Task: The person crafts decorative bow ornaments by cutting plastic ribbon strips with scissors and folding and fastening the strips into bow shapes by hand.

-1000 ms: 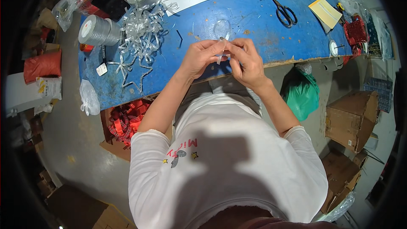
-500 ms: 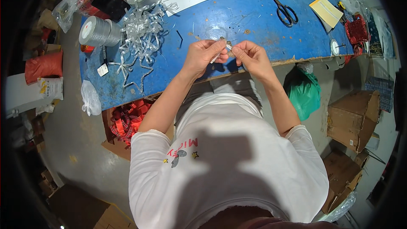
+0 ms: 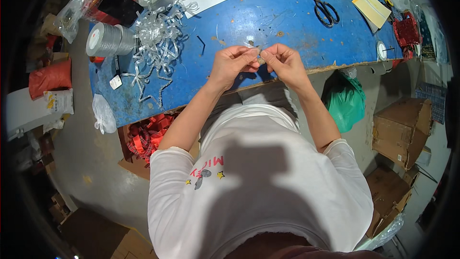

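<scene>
both hands pinch one small silver ribbon piece between them above the near edge of the blue tabletop, left hand and right hand fingertip to fingertip. finished silver stars already lie piled at the left; this one looks only half shaped.

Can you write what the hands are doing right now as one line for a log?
left hand: pinching small silvery piece | right hand: pinching same piece | place: over blue table | nearby: scissors, silver ribbon pile

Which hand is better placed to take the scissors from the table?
Right. The scissors lie on the blue table up and right of the right hand; the left hand is farther away.
</scene>
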